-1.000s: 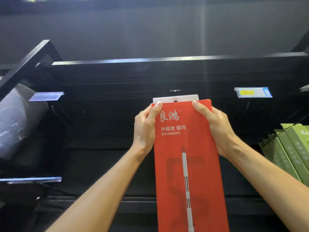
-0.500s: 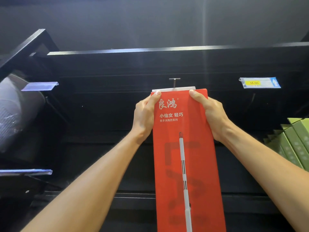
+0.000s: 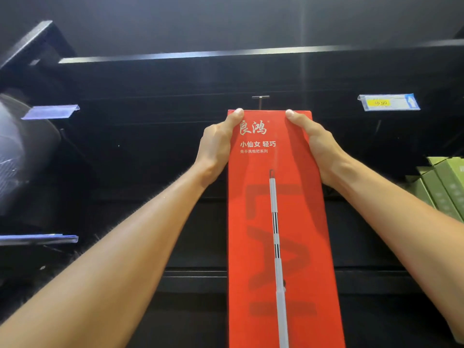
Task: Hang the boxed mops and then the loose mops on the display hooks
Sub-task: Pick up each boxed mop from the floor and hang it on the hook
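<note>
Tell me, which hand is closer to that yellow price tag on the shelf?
The right hand. It grips the right edge of the red box, on the side where the price tag hangs, up and to its right. The left hand grips the box's far edge.

Your boxed mop (image 3: 281,222) upright at centre, your left hand (image 3: 216,146) and right hand (image 3: 319,149) flanking its top, display hook (image 3: 260,99) apparently just behind, more boxes (image 3: 444,187) far right, price tag (image 3: 388,102) above them.
</note>
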